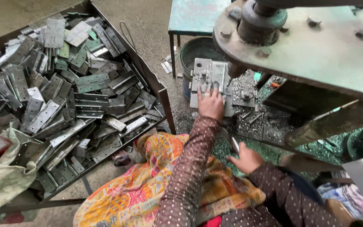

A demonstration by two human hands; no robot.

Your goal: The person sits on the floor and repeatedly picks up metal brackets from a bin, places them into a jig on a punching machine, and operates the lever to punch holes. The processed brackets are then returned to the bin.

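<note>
Left hand (210, 104) reached forward, arm extended, grip open, fingers flat pressing grey steel hinge plate (209, 75) on the press bed. Right hand (246, 158) drawn back low, grip closed on thin metal strip (233, 144).

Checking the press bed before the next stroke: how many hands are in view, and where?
2. The left hand presses on the flat grey metal hinge plate under the press. The right hand holds a thin metal strip nearer the body. None seem hidden.
</note>
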